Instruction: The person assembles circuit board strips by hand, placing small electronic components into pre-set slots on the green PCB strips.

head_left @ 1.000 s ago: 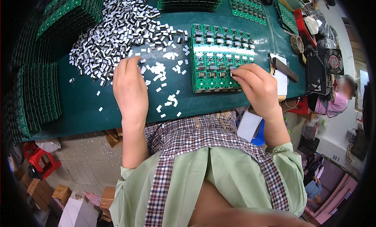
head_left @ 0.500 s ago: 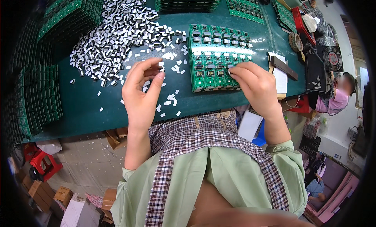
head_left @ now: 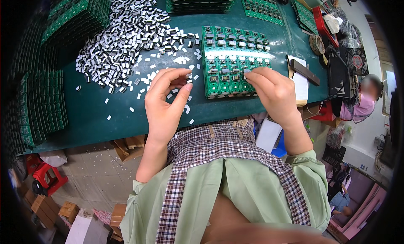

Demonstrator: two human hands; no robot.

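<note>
My left hand (head_left: 166,103) pinches what looks like one small metal part (head_left: 189,80); my right hand (head_left: 271,90) presses another into the green circuit panel (head_left: 231,61) on the worktop (head_left: 97,117). Upper rows look filled, lower ones remain.

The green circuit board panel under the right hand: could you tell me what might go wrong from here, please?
1. The right hand covers the lower rows of the green circuit board panel, so a part could seat crooked unseen.
2. The left hand pinches among loose small metal parts; one could slip from its grip.
3. Stray parts lie near the table edge and might get knocked off.
</note>
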